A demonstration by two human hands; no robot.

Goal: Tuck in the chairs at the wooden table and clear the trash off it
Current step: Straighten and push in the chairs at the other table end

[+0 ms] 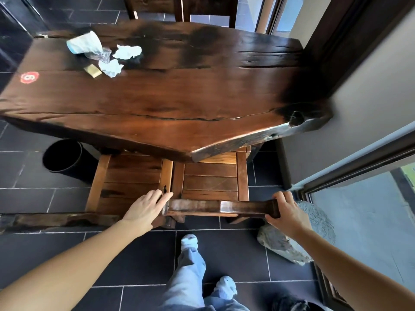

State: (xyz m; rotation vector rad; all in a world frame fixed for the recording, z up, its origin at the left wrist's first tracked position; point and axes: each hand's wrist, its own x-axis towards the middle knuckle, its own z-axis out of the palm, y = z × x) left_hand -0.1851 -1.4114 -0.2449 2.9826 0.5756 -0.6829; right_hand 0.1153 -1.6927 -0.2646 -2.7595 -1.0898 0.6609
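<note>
The chair rail lies parallel to the bench's near edge, right hand fingers wrapping one end, left hand flat against the other.

Both arms reach forward, left hand flat-fingered, right hand curled round the chair back.

Dark floor tiles with pale grout meet a grey wall and a daylit glass door, a rock beside it.
</note>
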